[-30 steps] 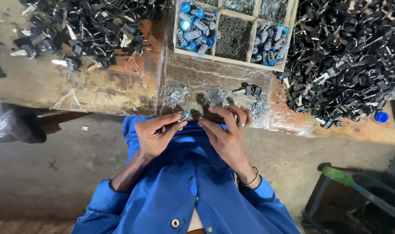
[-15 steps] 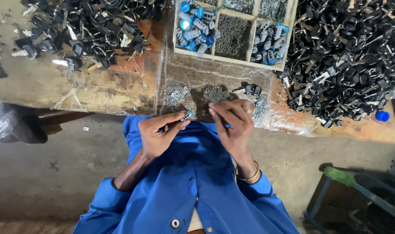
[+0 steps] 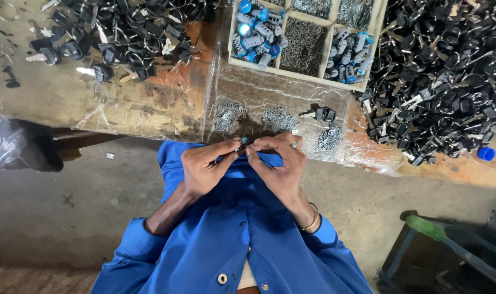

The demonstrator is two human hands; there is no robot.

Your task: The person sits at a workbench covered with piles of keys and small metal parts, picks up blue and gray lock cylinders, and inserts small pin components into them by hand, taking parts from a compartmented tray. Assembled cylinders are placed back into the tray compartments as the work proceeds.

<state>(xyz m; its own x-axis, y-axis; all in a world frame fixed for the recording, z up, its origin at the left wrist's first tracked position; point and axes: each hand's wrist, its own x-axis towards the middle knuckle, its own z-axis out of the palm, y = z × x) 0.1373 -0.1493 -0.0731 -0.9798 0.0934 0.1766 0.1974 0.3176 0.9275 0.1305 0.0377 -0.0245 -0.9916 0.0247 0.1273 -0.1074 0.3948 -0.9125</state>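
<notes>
The left hand (image 3: 204,169) and right hand (image 3: 278,166) have moved closer together than a moment ago. Their fingers (image 3: 229,149) now pinch shut on one small lock cylinder (image 3: 241,144), so the fitting work goes on. Just past the fingers lie little metal piles (image 3: 278,118) on the counter (image 3: 150,103). Farther off sits the parts tray (image 3: 308,79).

A divided wooden tray (image 3: 305,77) sits between two heaps of black keys (image 3: 449,81).

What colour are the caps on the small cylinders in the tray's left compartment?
Blue caps on grey cylinders, in the wooden tray; head view.
</notes>
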